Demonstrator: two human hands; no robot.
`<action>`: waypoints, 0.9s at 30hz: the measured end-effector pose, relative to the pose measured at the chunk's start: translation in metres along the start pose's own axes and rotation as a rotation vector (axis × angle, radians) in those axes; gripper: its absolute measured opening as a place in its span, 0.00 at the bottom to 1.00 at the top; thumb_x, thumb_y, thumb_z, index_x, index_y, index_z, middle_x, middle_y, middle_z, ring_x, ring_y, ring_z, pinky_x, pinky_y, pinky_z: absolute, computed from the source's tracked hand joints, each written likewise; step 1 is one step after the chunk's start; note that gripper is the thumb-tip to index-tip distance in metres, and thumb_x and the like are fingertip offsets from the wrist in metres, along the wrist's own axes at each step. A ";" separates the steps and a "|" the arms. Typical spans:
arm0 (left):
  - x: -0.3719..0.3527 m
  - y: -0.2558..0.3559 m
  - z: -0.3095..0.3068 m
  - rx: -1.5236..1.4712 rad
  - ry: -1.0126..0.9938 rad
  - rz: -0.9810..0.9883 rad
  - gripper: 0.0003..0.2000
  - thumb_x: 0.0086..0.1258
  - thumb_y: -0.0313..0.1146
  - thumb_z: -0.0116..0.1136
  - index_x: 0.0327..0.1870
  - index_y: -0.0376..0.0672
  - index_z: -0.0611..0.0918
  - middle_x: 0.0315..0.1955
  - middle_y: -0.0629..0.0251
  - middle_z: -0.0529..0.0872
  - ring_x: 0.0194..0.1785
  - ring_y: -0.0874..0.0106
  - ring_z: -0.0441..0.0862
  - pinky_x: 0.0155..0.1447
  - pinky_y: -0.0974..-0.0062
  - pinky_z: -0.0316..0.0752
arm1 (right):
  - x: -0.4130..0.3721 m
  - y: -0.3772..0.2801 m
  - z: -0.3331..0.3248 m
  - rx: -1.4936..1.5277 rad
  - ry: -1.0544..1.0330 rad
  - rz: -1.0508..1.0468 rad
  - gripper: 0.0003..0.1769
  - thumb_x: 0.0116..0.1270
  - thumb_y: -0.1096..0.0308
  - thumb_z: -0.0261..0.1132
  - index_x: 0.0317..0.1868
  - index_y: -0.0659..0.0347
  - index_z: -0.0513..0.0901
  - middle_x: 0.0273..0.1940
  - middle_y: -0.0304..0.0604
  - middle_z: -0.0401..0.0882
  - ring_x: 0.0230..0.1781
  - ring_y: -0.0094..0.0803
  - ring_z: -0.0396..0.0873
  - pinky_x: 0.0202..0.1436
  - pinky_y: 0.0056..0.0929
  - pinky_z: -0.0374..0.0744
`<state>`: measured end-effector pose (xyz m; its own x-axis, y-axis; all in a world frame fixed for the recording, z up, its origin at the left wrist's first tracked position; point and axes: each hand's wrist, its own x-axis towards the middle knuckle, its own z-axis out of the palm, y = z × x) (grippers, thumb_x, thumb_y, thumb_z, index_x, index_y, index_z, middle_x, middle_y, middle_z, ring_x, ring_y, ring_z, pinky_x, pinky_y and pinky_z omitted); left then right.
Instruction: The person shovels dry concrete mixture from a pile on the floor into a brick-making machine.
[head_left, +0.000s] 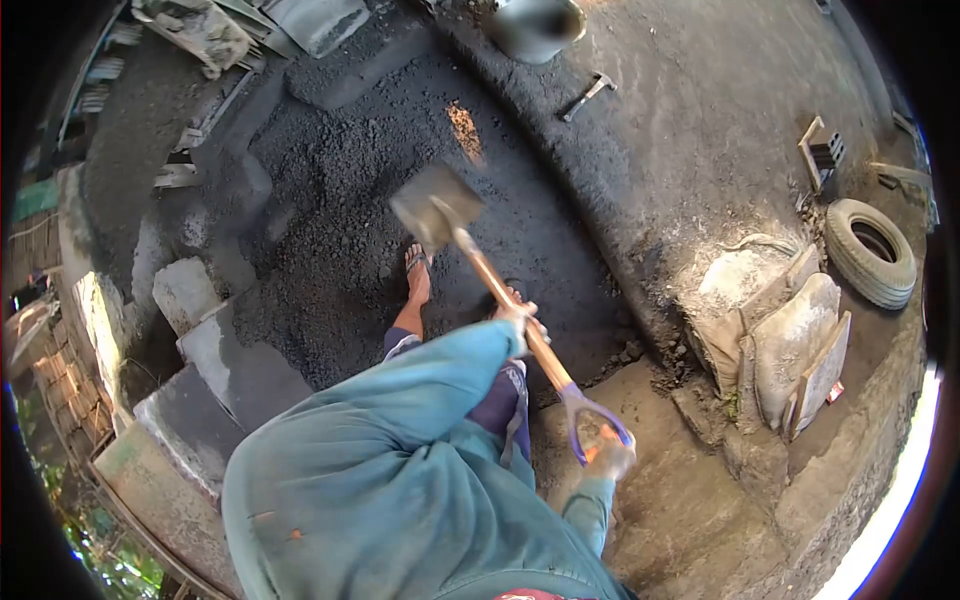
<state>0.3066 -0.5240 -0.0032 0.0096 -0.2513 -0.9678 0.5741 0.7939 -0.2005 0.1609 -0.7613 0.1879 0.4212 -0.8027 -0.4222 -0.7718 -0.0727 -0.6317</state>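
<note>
A shovel (490,275) runs diagonally across the middle, its flat metal blade (436,207) at the upper left, over the edge of a heap of dark, coarse material (330,190). My left hand (520,325) is wrapped round the wooden shaft about halfway along. Lower right, my right hand (609,455) grips the purple D-shaped handle (578,420) and looks slightly blurred. The blade seems to carry no load. My sandalled foot (418,270) stands just below the blade; the other foot is partly hidden behind my left hand.
A low ledge (590,215) runs along the pit's right side. On the upper ground are a basin (538,30), a hammer (590,96) and a tyre (870,253). Stone slabs (790,340) lean at the right; more slabs (190,410) lie at the left. Orange bits (464,132) lie beyond the blade.
</note>
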 end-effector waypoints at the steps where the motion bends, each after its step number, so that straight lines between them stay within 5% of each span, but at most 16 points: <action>1: 0.012 -0.018 0.006 0.035 -0.087 -0.135 0.07 0.75 0.42 0.59 0.45 0.58 0.73 0.28 0.66 0.75 0.27 0.60 0.79 0.39 0.40 0.79 | -0.002 0.000 -0.012 0.002 0.031 0.057 0.13 0.62 0.87 0.63 0.46 0.67 0.81 0.32 0.43 0.82 0.18 0.34 0.77 0.16 0.33 0.75; 2: 0.048 -0.038 0.005 0.030 -0.131 -0.302 0.08 0.75 0.42 0.59 0.45 0.58 0.73 0.29 0.66 0.74 0.28 0.60 0.80 0.39 0.41 0.80 | -0.008 -0.014 -0.023 0.000 0.063 0.113 0.12 0.62 0.86 0.64 0.46 0.67 0.81 0.32 0.43 0.82 0.18 0.34 0.77 0.16 0.32 0.74; 7: 0.091 -0.038 0.027 0.046 -0.086 -0.286 0.07 0.74 0.41 0.60 0.42 0.54 0.75 0.29 0.66 0.74 0.30 0.60 0.80 0.44 0.41 0.81 | -0.003 -0.034 0.020 0.049 0.038 0.145 0.11 0.60 0.83 0.65 0.44 0.65 0.80 0.31 0.43 0.80 0.16 0.31 0.74 0.14 0.31 0.73; 10: 0.101 0.056 0.018 -0.057 0.010 0.021 0.03 0.70 0.34 0.58 0.38 0.51 0.76 0.22 0.60 0.74 0.20 0.55 0.77 0.31 0.43 0.79 | 0.004 -0.046 0.110 0.055 -0.052 0.183 0.13 0.59 0.85 0.64 0.45 0.67 0.79 0.31 0.45 0.81 0.15 0.30 0.74 0.14 0.30 0.73; 11: 0.102 0.107 0.004 -0.123 -0.128 0.010 0.06 0.68 0.38 0.58 0.34 0.51 0.73 0.18 0.61 0.72 0.17 0.58 0.73 0.25 0.48 0.75 | -0.019 -0.060 0.160 0.107 -0.081 0.203 0.13 0.59 0.86 0.64 0.45 0.67 0.79 0.32 0.44 0.81 0.15 0.29 0.74 0.14 0.29 0.73; 12: 0.082 0.153 -0.002 -0.033 -0.046 0.186 0.09 0.67 0.41 0.58 0.32 0.51 0.72 0.14 0.61 0.70 0.16 0.58 0.72 0.24 0.51 0.74 | -0.026 -0.051 0.197 0.167 -0.223 0.203 0.14 0.59 0.87 0.66 0.45 0.66 0.80 0.30 0.43 0.80 0.16 0.29 0.75 0.15 0.29 0.74; 13: 0.130 0.208 -0.038 -0.063 -0.071 0.144 0.09 0.67 0.40 0.58 0.31 0.50 0.72 0.15 0.60 0.71 0.17 0.57 0.73 0.24 0.51 0.74 | -0.046 -0.053 0.238 0.105 -0.354 0.149 0.17 0.58 0.86 0.70 0.47 0.67 0.79 0.30 0.42 0.79 0.18 0.30 0.78 0.16 0.29 0.76; 16: 0.107 0.321 -0.093 0.107 0.080 0.370 0.07 0.73 0.33 0.56 0.36 0.50 0.71 0.22 0.62 0.72 0.21 0.60 0.74 0.28 0.46 0.76 | -0.108 -0.064 0.319 0.313 -0.661 0.279 0.20 0.59 0.87 0.71 0.49 0.65 0.77 0.31 0.45 0.82 0.21 0.33 0.82 0.19 0.33 0.81; 18: 0.090 0.352 -0.115 0.025 0.105 0.280 0.07 0.72 0.32 0.58 0.36 0.50 0.71 0.23 0.64 0.72 0.22 0.62 0.73 0.31 0.45 0.77 | -0.129 -0.063 0.337 0.248 -0.703 0.254 0.17 0.60 0.83 0.71 0.47 0.65 0.76 0.28 0.44 0.80 0.18 0.34 0.81 0.19 0.32 0.78; 24: 0.035 0.307 -0.133 -0.236 0.045 0.306 0.06 0.72 0.34 0.56 0.34 0.48 0.72 0.28 0.67 0.76 0.28 0.68 0.77 0.44 0.50 0.80 | -0.083 -0.028 0.296 0.388 -0.848 0.297 0.14 0.61 0.81 0.70 0.46 0.65 0.78 0.28 0.45 0.81 0.19 0.35 0.81 0.22 0.31 0.79; 27: 0.001 0.246 -0.145 -0.303 -0.253 0.319 0.06 0.74 0.37 0.54 0.45 0.53 0.83 0.43 0.65 0.88 0.37 0.72 0.82 0.48 0.66 0.78 | -0.041 -0.016 0.241 0.363 -0.927 0.309 0.17 0.61 0.82 0.69 0.50 0.67 0.77 0.25 0.47 0.81 0.20 0.38 0.81 0.24 0.35 0.82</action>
<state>0.3294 -0.2485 -0.0760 0.3650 -0.0668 -0.9286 0.2469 0.9686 0.0274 0.2704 -0.5843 0.0585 0.5487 0.0250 -0.8356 -0.7834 0.3642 -0.5035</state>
